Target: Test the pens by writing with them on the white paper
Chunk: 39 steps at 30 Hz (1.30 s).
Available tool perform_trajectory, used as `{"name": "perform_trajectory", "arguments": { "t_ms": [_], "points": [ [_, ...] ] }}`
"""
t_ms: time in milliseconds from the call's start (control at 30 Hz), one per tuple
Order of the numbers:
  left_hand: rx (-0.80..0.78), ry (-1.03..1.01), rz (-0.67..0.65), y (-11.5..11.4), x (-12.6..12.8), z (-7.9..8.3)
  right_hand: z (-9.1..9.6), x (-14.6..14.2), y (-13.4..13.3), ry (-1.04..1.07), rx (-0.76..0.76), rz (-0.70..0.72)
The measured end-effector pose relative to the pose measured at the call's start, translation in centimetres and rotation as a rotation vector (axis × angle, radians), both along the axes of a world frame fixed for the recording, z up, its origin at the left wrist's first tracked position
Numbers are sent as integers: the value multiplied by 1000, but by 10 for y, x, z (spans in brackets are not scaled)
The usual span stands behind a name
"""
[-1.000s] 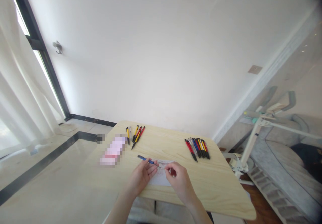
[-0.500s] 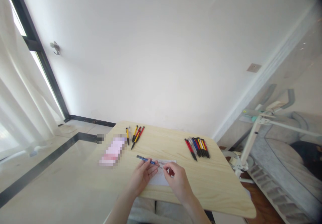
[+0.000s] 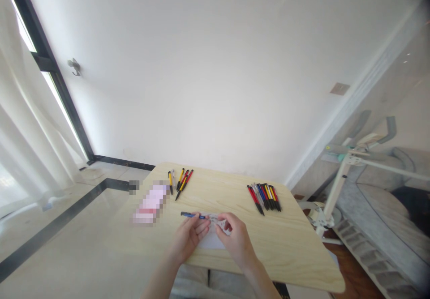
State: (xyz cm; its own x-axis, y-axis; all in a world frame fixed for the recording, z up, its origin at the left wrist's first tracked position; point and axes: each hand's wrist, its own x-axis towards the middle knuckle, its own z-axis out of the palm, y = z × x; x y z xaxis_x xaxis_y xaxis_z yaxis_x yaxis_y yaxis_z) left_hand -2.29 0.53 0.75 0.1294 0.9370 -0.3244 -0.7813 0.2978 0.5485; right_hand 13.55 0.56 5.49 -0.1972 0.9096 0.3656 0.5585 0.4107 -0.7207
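Observation:
A blue pen (image 3: 188, 215) with a dark end lies across the fingers of my left hand (image 3: 186, 240), held under the thumb and pointing right. My right hand (image 3: 237, 238) is close by on the right, its thumb and fingertips pinched near the pen's right end. Whatever sits in that pinch is too small to make out. Beneath both hands a white sheet of paper (image 3: 211, 242) with dark printing or writing along its upper part lies on the light wooden table (image 3: 285, 254).
Several pens in red, blue, yellow and grey (image 3: 264, 197) lie side by side at the table's right. A looser group of yellow, red and clear pens (image 3: 182, 183) is at the back left. Beside it is a blurred pink-white rectangle (image 3: 151, 204). A white wall (image 3: 215, 88) stands behind.
The pen has tilted slightly nearer level. My right thumb and fingers have shifted a little beside the pen's right end. The pens on the table have stayed put.

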Motion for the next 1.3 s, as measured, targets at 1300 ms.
{"name": "perform_trajectory", "arguments": {
  "t_ms": [1300],
  "points": [
    [37, 28, -18, 0, 2, -1, -15, 32, -6, 266, -161, -80]
  ]
}}
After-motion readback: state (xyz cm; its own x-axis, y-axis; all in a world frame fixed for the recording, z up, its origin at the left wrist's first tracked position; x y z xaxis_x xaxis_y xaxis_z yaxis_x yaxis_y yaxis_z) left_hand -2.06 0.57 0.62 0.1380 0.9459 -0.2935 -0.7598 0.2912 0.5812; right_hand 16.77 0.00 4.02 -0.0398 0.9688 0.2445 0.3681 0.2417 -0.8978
